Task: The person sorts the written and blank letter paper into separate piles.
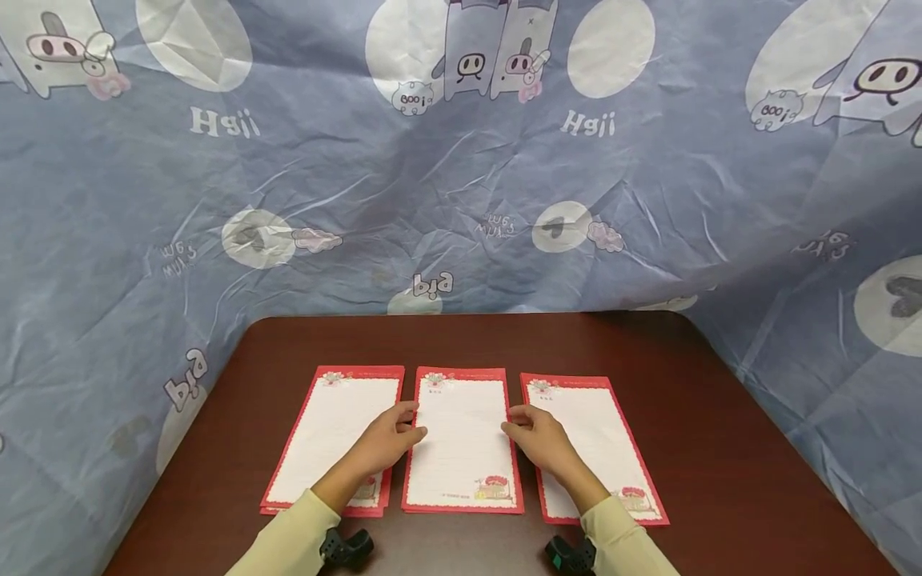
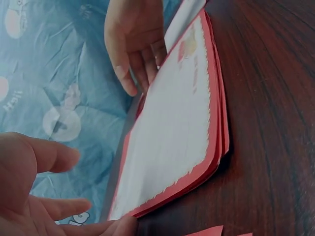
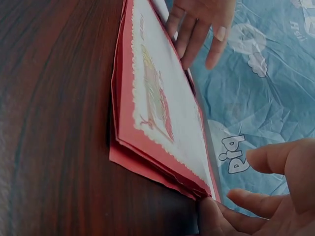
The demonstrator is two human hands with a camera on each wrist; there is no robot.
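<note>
The middle stack of red-bordered letter paper (image 1: 464, 448) lies between both hands, with a small house drawing at its lower right. At its left edge is my left hand (image 1: 386, 442), fingers relaxed and thumb over the red border. My right hand (image 1: 545, 442) is opposite, its fingertips right at the right edge. In the left wrist view, the fingers of the left hand (image 2: 47, 209) spread beside the layered sheets (image 2: 167, 132). The right wrist view has the right hand's fingertips (image 3: 211, 214) against a corner of the stack, whose lower sheets (image 3: 142, 164) stick out slightly.
A similar left stack of paper (image 1: 324, 432) lies partly under the left forearm, its sheets slightly uneven. Another right stack (image 1: 594, 432) lies tilted beneath the right hand and forearm. All rest on a dark brown table (image 1: 461, 340). Blue cartoon-printed cloth (image 1: 432, 176) hangs behind it.
</note>
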